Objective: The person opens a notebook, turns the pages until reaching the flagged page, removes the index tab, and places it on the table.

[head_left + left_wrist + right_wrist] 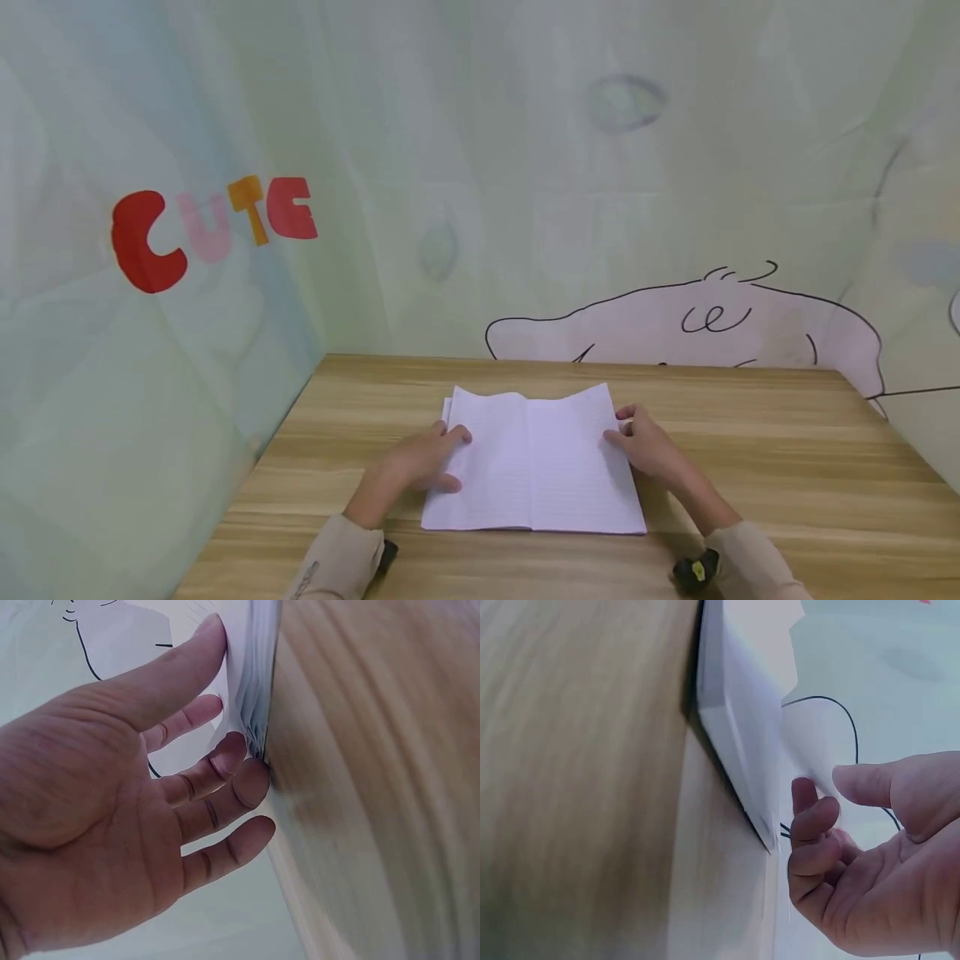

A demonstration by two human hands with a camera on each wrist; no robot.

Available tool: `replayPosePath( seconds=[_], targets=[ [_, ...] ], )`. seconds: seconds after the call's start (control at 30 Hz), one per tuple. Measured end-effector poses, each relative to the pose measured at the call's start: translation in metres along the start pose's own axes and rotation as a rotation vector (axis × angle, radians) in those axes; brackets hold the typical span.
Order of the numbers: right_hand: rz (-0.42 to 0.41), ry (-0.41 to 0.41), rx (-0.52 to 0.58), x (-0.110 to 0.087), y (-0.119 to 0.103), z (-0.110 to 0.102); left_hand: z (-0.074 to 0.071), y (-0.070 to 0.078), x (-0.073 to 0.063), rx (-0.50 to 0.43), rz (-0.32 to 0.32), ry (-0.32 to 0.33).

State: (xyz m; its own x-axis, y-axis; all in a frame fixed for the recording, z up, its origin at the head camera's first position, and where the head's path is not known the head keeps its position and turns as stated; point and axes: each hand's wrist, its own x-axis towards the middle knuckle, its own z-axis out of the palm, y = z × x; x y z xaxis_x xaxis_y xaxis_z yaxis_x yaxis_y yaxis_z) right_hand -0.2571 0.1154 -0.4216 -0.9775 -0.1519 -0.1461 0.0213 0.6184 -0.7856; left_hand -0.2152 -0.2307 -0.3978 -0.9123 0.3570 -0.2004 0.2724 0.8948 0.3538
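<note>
An open notebook (491, 475) with white lined pages lies on the wooden table, its fold running down the middle. At its left edge, my left hand (420, 460) grips the side of the pages. The thumb (199, 664) rests against the white paper in the left wrist view, and other fingertips meet the layered page edges. My right hand (651, 448) pinches a page at the notebook's right edge between thumb and finger. That lifted page (810, 746) curves away from the thicker stack below in the right wrist view. Both upper page corners stand raised.
The wooden table (772, 467) extends around the notebook on all sides. Behind it hangs a pale cloth backdrop (420, 150) with a line-drawn animal and the colored letters "CUTE" (288, 208). A dark strap device (696, 572) sits at the right wrist.
</note>
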Motion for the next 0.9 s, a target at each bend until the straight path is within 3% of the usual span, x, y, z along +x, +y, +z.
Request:
replayPosePath(
  seconds=[0.4, 0.7, 0.9],
  targets=[
    [-0.051, -0.086, 0.228, -0.006, -0.007, -0.003, -0.001, 0.000, -0.002, -0.002, -0.016, -0.009],
    [-0.088, -0.065, 0.207, -0.007, -0.018, -0.006, -0.002, -0.005, 0.001, 0.031, -0.006, -0.017],
    [-0.093, -0.068, 0.256, -0.004, -0.026, -0.006, -0.004, -0.005, 0.000, 0.022, -0.006, -0.013]
  ],
)
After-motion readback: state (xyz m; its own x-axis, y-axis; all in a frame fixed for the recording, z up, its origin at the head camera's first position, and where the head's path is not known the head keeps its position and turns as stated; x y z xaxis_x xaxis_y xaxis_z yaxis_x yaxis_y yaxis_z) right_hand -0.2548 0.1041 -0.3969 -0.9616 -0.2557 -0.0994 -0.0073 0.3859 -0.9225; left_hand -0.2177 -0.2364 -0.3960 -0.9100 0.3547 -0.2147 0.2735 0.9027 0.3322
